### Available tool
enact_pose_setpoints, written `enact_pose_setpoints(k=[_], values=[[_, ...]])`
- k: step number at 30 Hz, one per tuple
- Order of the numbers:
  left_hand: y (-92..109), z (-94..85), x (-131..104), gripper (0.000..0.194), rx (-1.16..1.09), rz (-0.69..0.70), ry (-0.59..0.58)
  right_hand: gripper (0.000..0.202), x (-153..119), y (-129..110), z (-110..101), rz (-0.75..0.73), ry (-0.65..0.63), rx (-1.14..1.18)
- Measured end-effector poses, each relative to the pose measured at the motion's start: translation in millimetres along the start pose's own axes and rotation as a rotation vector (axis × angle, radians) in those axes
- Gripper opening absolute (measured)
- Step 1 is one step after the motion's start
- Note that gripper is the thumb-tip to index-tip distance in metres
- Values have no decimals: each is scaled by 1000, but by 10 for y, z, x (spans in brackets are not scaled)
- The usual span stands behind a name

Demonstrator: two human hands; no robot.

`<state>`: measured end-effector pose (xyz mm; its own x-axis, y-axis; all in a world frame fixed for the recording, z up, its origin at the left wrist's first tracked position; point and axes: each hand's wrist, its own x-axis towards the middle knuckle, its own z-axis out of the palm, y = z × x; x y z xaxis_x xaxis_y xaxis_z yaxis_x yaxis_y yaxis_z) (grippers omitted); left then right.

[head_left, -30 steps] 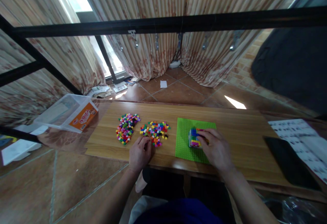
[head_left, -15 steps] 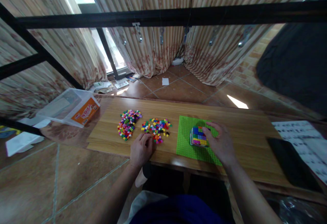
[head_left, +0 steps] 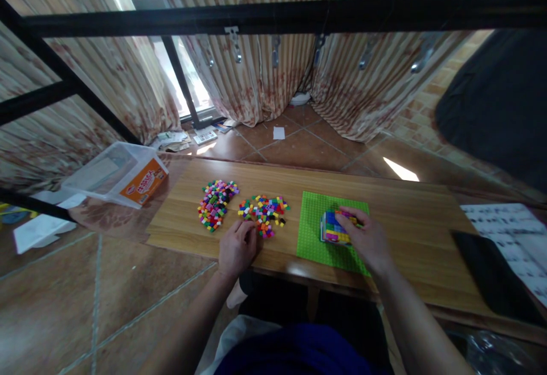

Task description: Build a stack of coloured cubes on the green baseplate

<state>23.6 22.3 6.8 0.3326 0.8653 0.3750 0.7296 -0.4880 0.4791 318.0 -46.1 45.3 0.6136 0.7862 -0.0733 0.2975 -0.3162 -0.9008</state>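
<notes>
A block of stacked coloured bricks [head_left: 331, 230] stands on the green baseplate [head_left: 308, 232]. My right hand [head_left: 371, 240] is at its right side, thumb and fingers bent around the top; whether a small brick is between the fingertips is hidden. My left hand [head_left: 237, 248] rests at the near edge of a loose brick pile [head_left: 265, 208], its fingers curled together, and what they hold, if anything, cannot be made out. Farther left lies a second pile of small bricks [head_left: 215, 203].
An open clear plastic box [head_left: 111, 176] with an orange label sits left of the wooden table [head_left: 410, 232]. A black flat object [head_left: 491, 272] and printed sheets [head_left: 508, 227] lie at the right. A black metal bar [head_left: 273, 19] crosses beyond the table.
My right hand has lowered onto the brick block, its fingers now closer around the top. My left hand has stayed beside the pile. The view has shifted slightly.
</notes>
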Motion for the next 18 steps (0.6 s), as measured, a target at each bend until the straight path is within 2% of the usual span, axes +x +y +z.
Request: enact_pose_setpoints(k=[6, 18], values=[[-10, 9, -8, 15, 7, -7, -7, 49, -1, -48, -6, -35, 21, -40], [-16, 25, -16, 14, 6, -28, -8, 47, -1, 144, 76, -218, 87, -98]])
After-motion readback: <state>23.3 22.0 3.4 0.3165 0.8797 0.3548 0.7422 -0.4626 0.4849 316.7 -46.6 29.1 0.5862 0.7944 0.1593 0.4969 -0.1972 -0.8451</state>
